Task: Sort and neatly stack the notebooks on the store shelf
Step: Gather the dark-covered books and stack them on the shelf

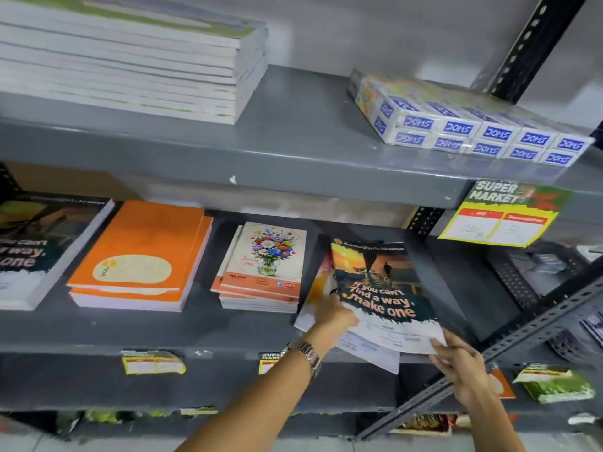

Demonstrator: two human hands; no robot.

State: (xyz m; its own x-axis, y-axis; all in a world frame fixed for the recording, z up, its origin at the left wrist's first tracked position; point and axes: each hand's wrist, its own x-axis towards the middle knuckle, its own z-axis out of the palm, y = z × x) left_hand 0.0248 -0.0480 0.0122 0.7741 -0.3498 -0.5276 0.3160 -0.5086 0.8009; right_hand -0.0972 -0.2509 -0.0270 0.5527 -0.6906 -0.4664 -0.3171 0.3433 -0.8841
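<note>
notebook (381,288) "If you can't find a way, make one", right of floral stack (264,265) | right grip (456,357) pinching corner; left grip (332,313) under edge, closure unclear | orange stack (140,256) left, DOMS boxes (473,125) above

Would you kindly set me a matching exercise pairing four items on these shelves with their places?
Items: 1 DOMS boxes; 2 orange notebooks; 3 floral notebooks; 4 "make one" notebook.
Places: A directly left of the floral notebooks; B upper shelf, right side; C corner gripped by the right hand; D between the orange notebooks and the "make one" notebook.
Pairs: 1-B; 2-A; 3-D; 4-C.
</note>
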